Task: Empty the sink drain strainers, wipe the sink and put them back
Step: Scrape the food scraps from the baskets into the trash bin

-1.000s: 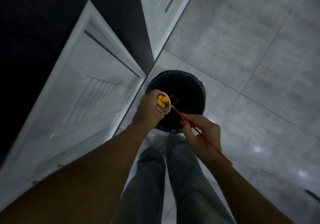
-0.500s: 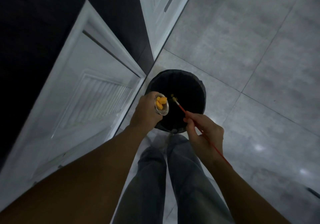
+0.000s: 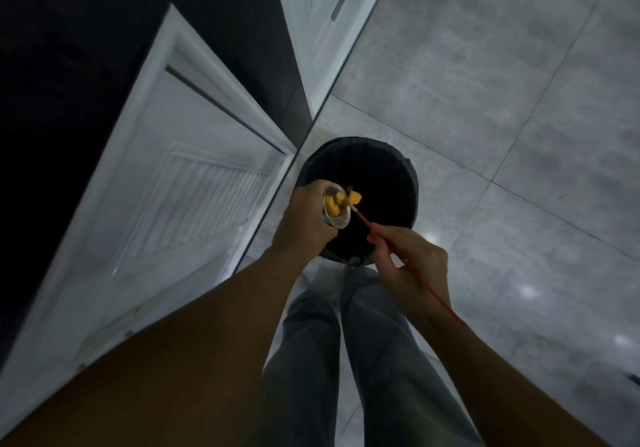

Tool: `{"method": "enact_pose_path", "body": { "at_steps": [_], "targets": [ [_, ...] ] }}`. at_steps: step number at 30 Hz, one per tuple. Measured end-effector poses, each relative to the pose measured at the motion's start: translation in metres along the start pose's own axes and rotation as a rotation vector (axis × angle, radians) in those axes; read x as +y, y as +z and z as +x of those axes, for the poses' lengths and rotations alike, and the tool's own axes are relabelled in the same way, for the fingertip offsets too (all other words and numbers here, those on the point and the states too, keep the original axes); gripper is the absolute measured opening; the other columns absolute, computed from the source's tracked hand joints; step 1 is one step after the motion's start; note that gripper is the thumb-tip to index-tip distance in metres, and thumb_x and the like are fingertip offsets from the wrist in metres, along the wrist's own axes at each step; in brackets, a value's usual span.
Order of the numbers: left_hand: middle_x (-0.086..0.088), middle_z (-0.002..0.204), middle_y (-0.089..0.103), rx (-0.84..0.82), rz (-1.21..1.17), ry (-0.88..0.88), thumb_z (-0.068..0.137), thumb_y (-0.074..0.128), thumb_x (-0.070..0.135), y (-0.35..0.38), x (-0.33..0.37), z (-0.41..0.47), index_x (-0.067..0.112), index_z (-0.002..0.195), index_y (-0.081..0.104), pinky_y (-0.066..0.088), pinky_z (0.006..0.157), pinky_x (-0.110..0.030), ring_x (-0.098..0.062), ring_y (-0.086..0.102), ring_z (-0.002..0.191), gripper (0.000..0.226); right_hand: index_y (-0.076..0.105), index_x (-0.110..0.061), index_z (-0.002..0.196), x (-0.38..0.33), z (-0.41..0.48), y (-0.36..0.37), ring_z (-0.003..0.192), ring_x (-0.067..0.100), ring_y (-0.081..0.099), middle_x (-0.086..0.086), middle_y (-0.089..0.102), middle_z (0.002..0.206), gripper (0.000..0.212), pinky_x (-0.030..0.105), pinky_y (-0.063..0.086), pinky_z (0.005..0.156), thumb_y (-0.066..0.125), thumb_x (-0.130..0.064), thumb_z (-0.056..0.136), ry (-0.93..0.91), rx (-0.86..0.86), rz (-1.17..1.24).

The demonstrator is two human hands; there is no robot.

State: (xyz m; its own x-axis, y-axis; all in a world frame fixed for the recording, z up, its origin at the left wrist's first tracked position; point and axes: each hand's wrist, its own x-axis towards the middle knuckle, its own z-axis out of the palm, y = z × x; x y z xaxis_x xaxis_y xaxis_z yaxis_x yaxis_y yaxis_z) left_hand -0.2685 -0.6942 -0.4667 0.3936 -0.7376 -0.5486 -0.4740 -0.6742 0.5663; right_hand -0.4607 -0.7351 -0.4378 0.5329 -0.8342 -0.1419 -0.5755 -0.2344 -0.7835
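My left hand (image 3: 303,223) grips a small metal drain strainer (image 3: 337,219), tilted on its side over a round black trash bin (image 3: 398,183) on the floor. Yellow food scraps (image 3: 346,200) sit at the strainer's mouth, one chunk at the rim over the bin. My right hand (image 3: 410,259) pinches a thin red stick (image 3: 367,221), whose pale tip touches the scraps at the strainer's opening. The stick's rear end runs back over my right wrist.
An open white cabinet door (image 3: 180,187) with a louvred panel stands just left of the bin, dark cabinet interior behind it. A second white door (image 3: 322,13) is farther back. Grey floor tiles (image 3: 502,83) spread to the right. My legs in jeans (image 3: 346,360) are below.
The stick's tip went from out over the bin back to the strainer's mouth. A yellow chunk now sits at the rim, pushed outwards. My left hand holds the strainer in nearly the same place.
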Motion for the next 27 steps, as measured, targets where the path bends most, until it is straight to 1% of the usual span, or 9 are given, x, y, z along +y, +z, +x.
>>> {"method": "enact_pose_path", "body": {
  "at_steps": [4,7,9,11,14,16,19,23,27],
  "targets": [
    [-0.002,0.127,0.059,-0.014,0.024,-0.023,0.069,0.089,0.022,-0.002,0.001,0.005,0.025,0.130,0.053,0.055,0.096,-0.043,-0.020,0.057,0.118,0.071,0.072,-0.020,0.114,-0.001,-0.003,-0.001,0.091,-0.006,0.065,-0.019,0.068,0.104,0.025,0.006,0.048,0.083,0.065,-0.010,0.093,-0.010,0.032,0.016],
    [-0.003,0.127,0.058,-0.008,0.027,-0.032,0.069,0.088,0.022,-0.001,0.003,0.006,0.024,0.131,0.052,0.056,0.095,-0.043,-0.022,0.057,0.118,0.072,0.074,-0.019,0.113,-0.006,0.000,0.005,0.092,-0.002,0.066,-0.013,0.072,0.104,0.023,0.010,0.052,0.081,0.061,-0.017,0.094,-0.041,-0.047,0.053],
    [-0.005,0.127,0.057,-0.012,0.021,-0.028,0.070,0.086,0.019,0.000,0.004,0.006,0.023,0.131,0.052,0.055,0.096,-0.042,-0.024,0.056,0.120,0.071,0.073,-0.022,0.112,-0.010,0.004,0.011,0.090,0.000,0.066,-0.013,0.072,0.102,0.023,0.014,0.054,0.079,0.058,-0.021,0.095,-0.027,-0.123,0.054],
    [-0.004,0.127,0.059,-0.028,0.005,-0.021,0.071,0.086,0.022,0.000,0.006,0.006,0.022,0.131,0.053,0.055,0.097,-0.043,-0.023,0.056,0.121,0.068,0.072,-0.025,0.112,-0.010,0.008,0.015,0.089,-0.001,0.065,-0.015,0.070,0.100,0.023,0.015,0.055,0.079,0.058,-0.021,0.096,0.001,-0.144,0.033],
    [-0.002,0.128,0.060,-0.034,-0.010,-0.029,0.072,0.087,0.028,-0.001,0.007,0.006,0.023,0.131,0.055,0.054,0.098,-0.043,-0.021,0.056,0.121,0.067,0.069,-0.030,0.115,-0.005,0.011,0.014,0.090,-0.002,0.065,-0.023,0.065,0.099,0.025,0.010,0.052,0.079,0.059,-0.017,0.096,0.022,-0.110,0.040],
    [-0.003,0.128,0.059,-0.021,-0.005,-0.038,0.073,0.086,0.025,-0.003,0.007,0.006,0.023,0.131,0.054,0.053,0.098,-0.043,-0.021,0.056,0.120,0.066,0.068,-0.031,0.117,-0.003,0.011,0.010,0.089,-0.004,0.065,-0.026,0.064,0.100,0.027,0.009,0.051,0.079,0.060,-0.017,0.096,0.010,-0.092,0.035],
    [-0.005,0.129,0.057,-0.026,-0.001,-0.046,0.071,0.085,0.017,-0.005,0.005,0.006,0.021,0.132,0.053,0.052,0.099,-0.044,-0.023,0.055,0.120,0.069,0.070,-0.027,0.118,0.004,0.008,0.004,0.091,-0.007,0.065,-0.032,0.061,0.104,0.028,0.004,0.048,0.081,0.062,-0.013,0.094,0.014,-0.019,0.037],
    [-0.007,0.131,0.053,-0.027,0.031,-0.074,0.069,0.087,0.015,-0.006,0.003,0.005,0.021,0.134,0.050,0.052,0.099,-0.042,-0.024,0.053,0.121,0.074,0.071,-0.027,0.116,0.011,0.004,-0.003,0.092,-0.006,0.067,-0.024,0.066,0.103,0.028,0.004,0.049,0.083,0.064,-0.011,0.094,0.044,0.023,0.035],
    [-0.006,0.131,0.055,-0.021,0.028,-0.069,0.070,0.087,0.018,-0.004,0.008,0.005,0.020,0.134,0.051,0.053,0.099,-0.045,-0.024,0.054,0.122,0.073,0.070,-0.027,0.116,0.001,0.006,0.004,0.091,-0.004,0.067,-0.020,0.069,0.103,0.025,0.006,0.050,0.081,0.060,-0.018,0.095,-0.037,-0.042,0.081]
  ]
}}
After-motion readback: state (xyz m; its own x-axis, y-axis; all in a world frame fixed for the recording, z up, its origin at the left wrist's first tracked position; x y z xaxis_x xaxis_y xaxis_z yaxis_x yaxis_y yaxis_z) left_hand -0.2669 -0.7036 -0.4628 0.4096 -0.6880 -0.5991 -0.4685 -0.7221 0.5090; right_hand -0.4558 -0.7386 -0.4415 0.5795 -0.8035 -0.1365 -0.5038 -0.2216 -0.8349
